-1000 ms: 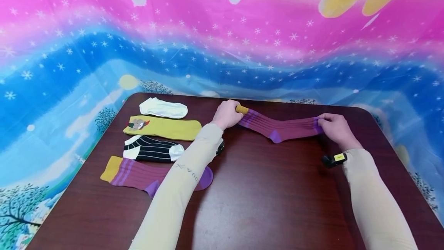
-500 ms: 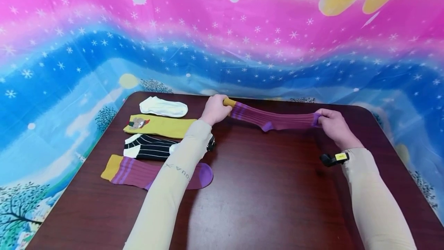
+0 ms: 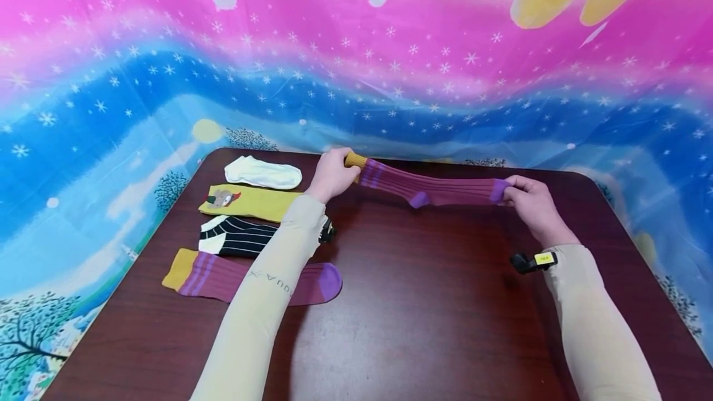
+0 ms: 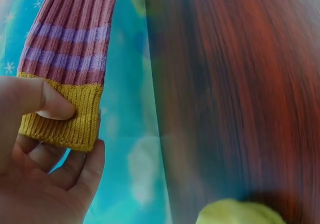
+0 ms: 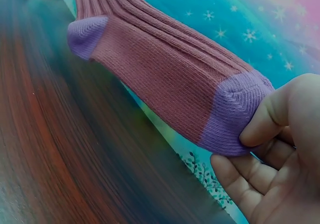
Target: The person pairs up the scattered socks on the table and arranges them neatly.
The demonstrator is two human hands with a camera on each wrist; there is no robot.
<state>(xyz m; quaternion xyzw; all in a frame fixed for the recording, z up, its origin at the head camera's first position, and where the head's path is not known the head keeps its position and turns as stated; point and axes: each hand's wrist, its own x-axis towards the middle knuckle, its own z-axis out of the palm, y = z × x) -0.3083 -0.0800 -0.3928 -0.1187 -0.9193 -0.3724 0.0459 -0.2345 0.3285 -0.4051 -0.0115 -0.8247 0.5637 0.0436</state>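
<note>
A ribbed maroon sock (image 3: 445, 191) with a mustard cuff, purple heel and purple toe is stretched between both hands above the table's far part. The left hand (image 3: 332, 173) pinches its mustard cuff; in the left wrist view the thumb (image 4: 57, 104) lies across the cuff with fingers behind. At the other end the right hand (image 3: 531, 206) pinches the purple toe (image 5: 237, 116) between thumb and fingers. A matching sock (image 3: 214, 276) lies flat at the left front, partly hidden by the left sleeve (image 3: 267, 289).
Above the matching sock lie a black striped sock (image 3: 245, 237), a yellow sock (image 3: 256, 203) with an animal picture and a white sock (image 3: 263, 173), in a column on the dark wooden table (image 3: 418, 302). A patterned cloth (image 3: 356, 79) hangs behind and beside the table.
The left hand has moved left with the cuff, and the right hand slightly left with the toe. The held sock has shifted left and been lifted a little; the other socks stay put.
</note>
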